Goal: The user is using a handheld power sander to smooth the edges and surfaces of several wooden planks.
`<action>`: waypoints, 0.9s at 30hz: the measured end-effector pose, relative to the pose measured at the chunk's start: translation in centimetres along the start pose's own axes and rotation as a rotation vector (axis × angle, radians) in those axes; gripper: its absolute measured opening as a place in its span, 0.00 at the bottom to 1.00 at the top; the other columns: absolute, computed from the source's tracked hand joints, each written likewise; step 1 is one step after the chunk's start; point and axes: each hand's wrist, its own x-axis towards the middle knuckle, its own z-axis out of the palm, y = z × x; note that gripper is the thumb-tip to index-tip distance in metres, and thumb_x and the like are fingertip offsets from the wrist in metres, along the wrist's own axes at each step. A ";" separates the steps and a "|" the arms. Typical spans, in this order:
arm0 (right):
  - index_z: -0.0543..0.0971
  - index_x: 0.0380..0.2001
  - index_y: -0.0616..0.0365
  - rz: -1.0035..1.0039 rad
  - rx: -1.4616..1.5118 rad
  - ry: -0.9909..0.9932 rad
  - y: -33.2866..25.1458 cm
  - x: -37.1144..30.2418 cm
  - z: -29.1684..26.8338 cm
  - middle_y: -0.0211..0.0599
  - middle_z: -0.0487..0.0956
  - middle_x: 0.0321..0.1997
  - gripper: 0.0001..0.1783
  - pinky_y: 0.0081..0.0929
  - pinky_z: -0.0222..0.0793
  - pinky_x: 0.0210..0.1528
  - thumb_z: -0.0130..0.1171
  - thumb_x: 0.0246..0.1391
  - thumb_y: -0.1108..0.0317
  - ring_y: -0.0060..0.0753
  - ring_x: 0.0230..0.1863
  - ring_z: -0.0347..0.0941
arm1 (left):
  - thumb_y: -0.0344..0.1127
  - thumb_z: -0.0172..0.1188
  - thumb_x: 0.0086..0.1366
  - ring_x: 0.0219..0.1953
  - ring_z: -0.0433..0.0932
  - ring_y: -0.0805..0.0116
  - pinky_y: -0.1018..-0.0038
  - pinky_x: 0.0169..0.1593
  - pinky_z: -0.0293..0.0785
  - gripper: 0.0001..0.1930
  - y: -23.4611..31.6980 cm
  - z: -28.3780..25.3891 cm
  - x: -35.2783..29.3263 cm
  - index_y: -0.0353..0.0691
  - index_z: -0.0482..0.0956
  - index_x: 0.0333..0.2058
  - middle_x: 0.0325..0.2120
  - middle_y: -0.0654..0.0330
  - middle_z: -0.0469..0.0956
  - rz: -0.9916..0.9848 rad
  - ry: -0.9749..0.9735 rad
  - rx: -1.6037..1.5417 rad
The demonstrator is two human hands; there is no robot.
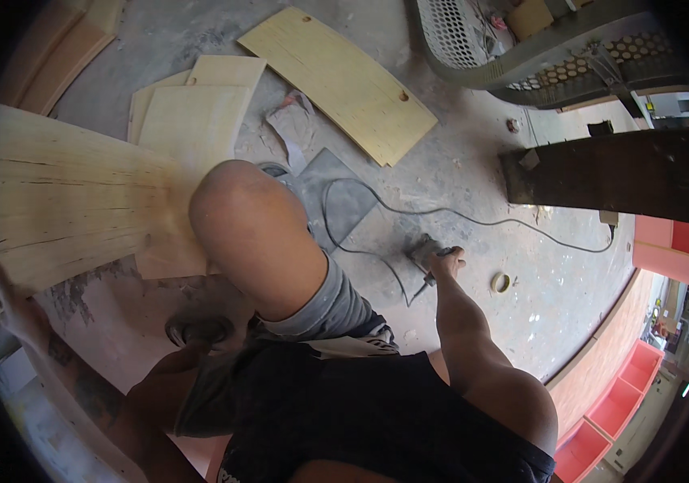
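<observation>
I see open floor (pixel 562 310) around the corded tool (pixel 422 249).
My right hand (pixel 446 263) grips it near a grey sheet (pixel 348 211); my left hand (pixel 19 312), how open I can't tell, touches a wood panel's (pixel 66 197) edge.

The scuffed grey floor (pixel 461 181) is carrying a long pale board (pixel 340 84) toward its far edge. Overlapping boards (pixel 195 121) are lying left of that, a dark square sheet (pixel 346 203) nearer the middle, and a tape roll (pixel 496 283) toward the right edge.
</observation>
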 end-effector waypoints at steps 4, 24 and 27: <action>0.59 0.64 0.39 0.031 -0.187 0.020 -0.8 0.0 0.0 0.49 0.61 0.62 0.43 0.51 0.69 0.61 0.69 0.46 0.59 0.60 0.62 0.68 | 0.43 0.65 0.68 0.48 0.77 0.67 0.73 0.53 0.75 0.24 5.2 3.5 -5.2 0.25 0.78 0.51 0.50 0.52 0.78 0.027 -0.020 0.080; 0.69 0.58 0.47 -1.096 0.193 -0.162 -22.4 -12.1 2.4 0.54 0.67 0.58 0.35 0.51 0.66 0.60 0.72 0.47 0.59 0.61 0.60 0.66 | 0.40 0.70 0.64 0.43 0.75 0.68 0.72 0.48 0.71 0.23 5.3 9.4 -12.7 0.28 0.76 0.48 0.42 0.51 0.80 -0.361 -0.016 -0.452; 0.72 0.53 0.54 -1.268 0.140 -0.096 -20.3 -10.0 5.2 0.54 0.70 0.54 0.32 0.48 0.66 0.59 0.73 0.46 0.61 0.57 0.56 0.66 | 0.40 0.71 0.63 0.41 0.75 0.69 0.73 0.46 0.72 0.20 5.4 11.4 -11.7 0.30 0.76 0.43 0.39 0.53 0.80 -0.407 -0.109 -0.501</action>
